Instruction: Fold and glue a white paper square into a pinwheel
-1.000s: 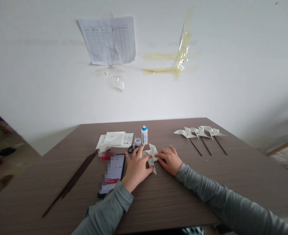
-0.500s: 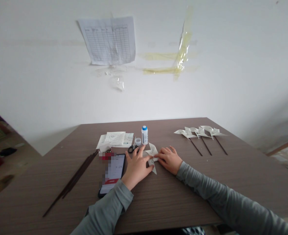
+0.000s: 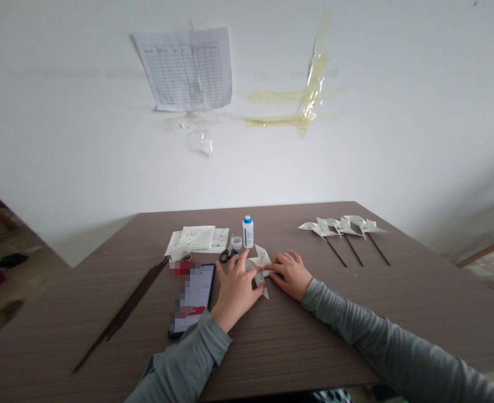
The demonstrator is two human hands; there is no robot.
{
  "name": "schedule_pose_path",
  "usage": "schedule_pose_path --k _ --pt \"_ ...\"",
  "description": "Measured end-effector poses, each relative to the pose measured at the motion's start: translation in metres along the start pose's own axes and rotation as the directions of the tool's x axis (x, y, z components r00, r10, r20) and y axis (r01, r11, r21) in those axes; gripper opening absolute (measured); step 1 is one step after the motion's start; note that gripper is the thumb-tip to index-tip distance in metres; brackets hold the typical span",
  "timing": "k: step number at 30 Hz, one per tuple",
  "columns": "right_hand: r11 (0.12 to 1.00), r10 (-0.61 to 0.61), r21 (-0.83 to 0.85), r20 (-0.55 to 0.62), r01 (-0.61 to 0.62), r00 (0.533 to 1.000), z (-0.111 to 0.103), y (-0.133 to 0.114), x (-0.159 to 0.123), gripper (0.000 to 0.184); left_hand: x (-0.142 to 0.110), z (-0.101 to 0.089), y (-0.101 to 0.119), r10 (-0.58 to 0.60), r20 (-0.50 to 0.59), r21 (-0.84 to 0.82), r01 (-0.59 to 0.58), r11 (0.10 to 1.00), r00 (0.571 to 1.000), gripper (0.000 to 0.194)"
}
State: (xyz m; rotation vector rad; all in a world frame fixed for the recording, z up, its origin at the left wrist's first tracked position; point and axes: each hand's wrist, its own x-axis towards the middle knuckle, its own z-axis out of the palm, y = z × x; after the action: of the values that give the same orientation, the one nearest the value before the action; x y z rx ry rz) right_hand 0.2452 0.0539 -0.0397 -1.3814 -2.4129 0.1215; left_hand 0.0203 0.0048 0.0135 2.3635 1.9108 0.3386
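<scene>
A folded white paper pinwheel (image 3: 262,258) lies flat on the brown table (image 3: 356,313) between my hands. My left hand (image 3: 235,289) rests flat beside it with fingers spread, its thumb pressing the paper's middle. My right hand (image 3: 291,274) has its fingers curled, and their tips pinch the pinwheel's centre from the right. Both sleeves are grey.
Behind the hands stand a glue bottle (image 3: 248,231), its cap (image 3: 237,242), scissors (image 3: 228,254) and paper sheets (image 3: 197,238). A phone (image 3: 193,298) lies at the left, with dark sticks (image 3: 125,308) beyond it. Three finished pinwheels on sticks (image 3: 345,230) lie at the right.
</scene>
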Motion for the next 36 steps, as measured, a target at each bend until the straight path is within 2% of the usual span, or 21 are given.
schedule_pose_path --k 6,10,19,25,28,31,36 --pt "1.000 0.019 0.005 0.041 -0.019 0.999 -0.003 -0.002 0.002 0.040 0.000 0.003 -0.003 0.013 -0.031 0.013 -0.012 1.000 0.999 0.047" --pt "0.999 0.024 0.021 0.046 -0.025 0.999 -0.004 -0.003 0.002 0.041 0.000 0.001 -0.002 0.008 -0.013 0.014 -0.008 1.000 1.000 0.049" --pt "0.999 0.025 0.042 0.018 -0.026 1.000 0.000 0.000 0.000 0.038 0.002 -0.008 0.002 -0.014 0.048 -0.006 0.014 1.000 0.999 0.049" --pt "0.998 0.003 0.068 -0.015 -0.002 1.000 0.007 0.007 0.000 0.039 0.002 -0.005 0.000 -0.010 -0.012 -0.016 0.009 1.000 1.000 0.044" --pt "0.997 -0.017 0.069 -0.038 0.019 0.999 0.009 0.009 0.000 0.039 0.002 -0.004 0.001 -0.013 -0.031 -0.026 0.012 1.000 0.999 0.049" --pt "0.998 -0.021 0.057 -0.045 0.024 0.999 0.009 0.009 -0.001 0.039 0.002 -0.004 0.001 -0.019 -0.028 -0.025 0.018 1.000 0.999 0.054" --pt "0.999 -0.022 0.043 -0.047 0.024 0.999 0.007 0.005 -0.001 0.040 0.004 -0.005 0.000 -0.011 0.007 -0.022 0.011 1.000 1.000 0.049"
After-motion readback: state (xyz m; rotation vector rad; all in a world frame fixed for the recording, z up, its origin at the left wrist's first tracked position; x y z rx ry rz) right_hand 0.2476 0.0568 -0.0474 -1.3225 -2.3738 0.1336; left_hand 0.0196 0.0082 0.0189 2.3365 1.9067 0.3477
